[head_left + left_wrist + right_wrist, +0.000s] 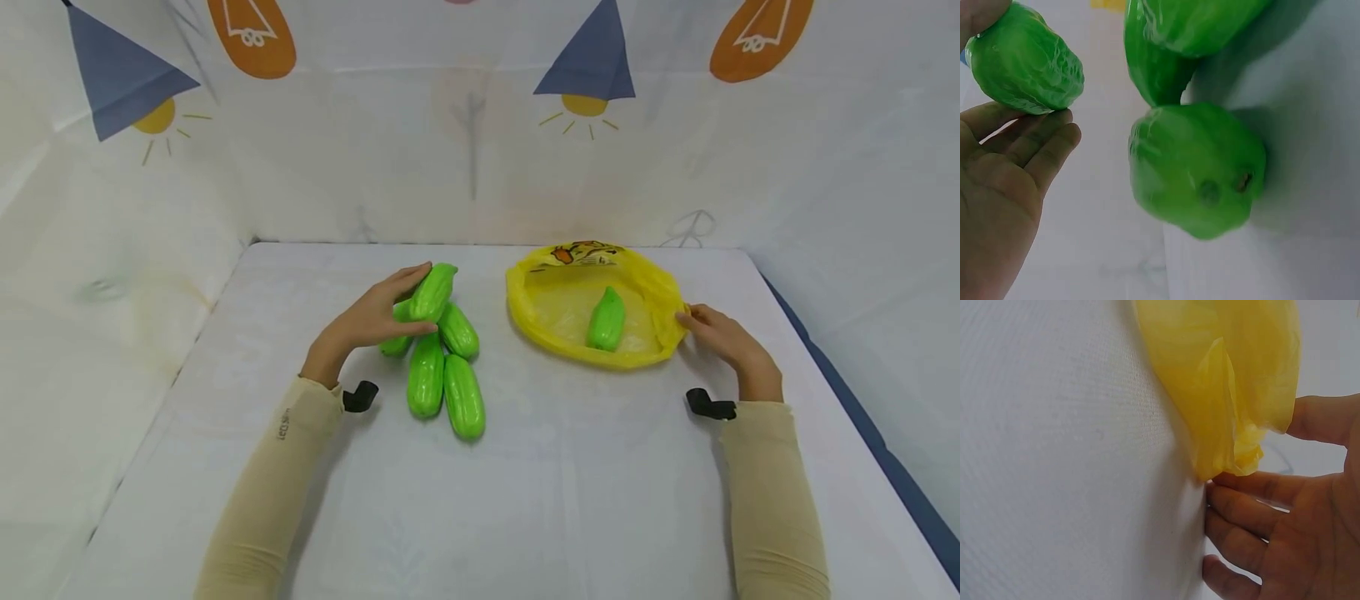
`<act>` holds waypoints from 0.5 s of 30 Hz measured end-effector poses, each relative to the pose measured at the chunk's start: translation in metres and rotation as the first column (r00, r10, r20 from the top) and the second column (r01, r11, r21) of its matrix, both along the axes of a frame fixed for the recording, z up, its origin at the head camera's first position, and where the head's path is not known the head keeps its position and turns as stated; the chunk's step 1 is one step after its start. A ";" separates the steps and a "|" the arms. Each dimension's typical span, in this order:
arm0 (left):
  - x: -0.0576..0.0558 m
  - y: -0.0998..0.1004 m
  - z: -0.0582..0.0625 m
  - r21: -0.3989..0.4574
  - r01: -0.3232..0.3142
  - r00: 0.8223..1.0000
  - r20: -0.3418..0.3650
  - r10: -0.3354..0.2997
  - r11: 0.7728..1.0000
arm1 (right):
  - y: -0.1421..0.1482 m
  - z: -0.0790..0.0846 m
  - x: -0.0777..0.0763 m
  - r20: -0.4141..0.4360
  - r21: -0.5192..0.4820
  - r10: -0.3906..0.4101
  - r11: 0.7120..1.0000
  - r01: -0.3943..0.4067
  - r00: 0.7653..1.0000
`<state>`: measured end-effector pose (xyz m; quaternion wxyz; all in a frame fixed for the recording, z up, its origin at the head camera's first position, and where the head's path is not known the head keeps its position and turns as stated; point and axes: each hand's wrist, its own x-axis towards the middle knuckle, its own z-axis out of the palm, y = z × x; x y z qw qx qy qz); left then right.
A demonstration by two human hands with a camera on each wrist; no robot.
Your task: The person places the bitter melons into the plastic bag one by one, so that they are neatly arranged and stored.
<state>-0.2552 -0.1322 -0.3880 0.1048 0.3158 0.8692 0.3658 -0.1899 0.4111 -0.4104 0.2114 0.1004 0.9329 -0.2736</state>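
Observation:
In the head view my left hand (367,315) holds a glossy bright green gourd (432,293) between thumb and fingers, above a cluster of similar ones. The left wrist view shows this held gourd (1025,62) raised off the table, apart from a lower gourd (1194,169). Beneath and in front lie several more, among them a front gourd (464,398) and its neighbour (425,379). My right hand (726,340) pinches the right edge of an open yellow plastic bag (517,304). One green gourd (606,321) lies inside the bag.
A white cloth covers the table (525,500). White fabric walls printed with lamps and bulbs rise behind and at the sides; the back wall (420,150) stands close behind the bag. A dark blue strip (847,400) runs along the table's right edge.

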 end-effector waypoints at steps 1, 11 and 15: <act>0.000 0.002 -0.001 -0.004 -0.001 1.000 -0.004 0.001 1.000 | 0.000 0.000 0.000 0.000 -0.001 0.001 1.000 -0.001 1.000; 0.004 0.023 -0.001 -0.049 0.010 1.000 0.018 -0.009 0.999 | 0.001 0.001 -0.002 -0.006 0.004 0.021 1.000 -0.021 1.000; 0.005 0.031 0.001 -0.065 0.023 1.000 0.010 -0.022 0.998 | 0.000 0.001 -0.002 0.002 -0.001 0.011 1.000 -0.011 1.000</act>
